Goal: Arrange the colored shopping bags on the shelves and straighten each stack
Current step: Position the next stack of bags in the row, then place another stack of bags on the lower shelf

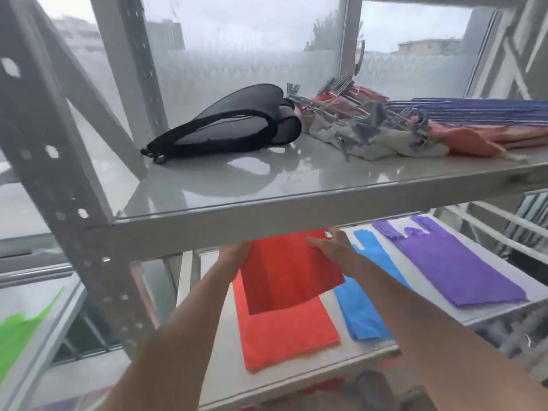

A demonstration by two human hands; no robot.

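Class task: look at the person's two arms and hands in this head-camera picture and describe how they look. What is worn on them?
Both forearms are bare, with no sleeves in view. The left hand and right hand wear no gloves. No watch, bracelet or ring can be seen, though the shelf edge hides some fingertips.

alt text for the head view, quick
Both hands, left hand and right hand, hold a red bag over the red stack on the lower shelf, beside blue and purple stacks.
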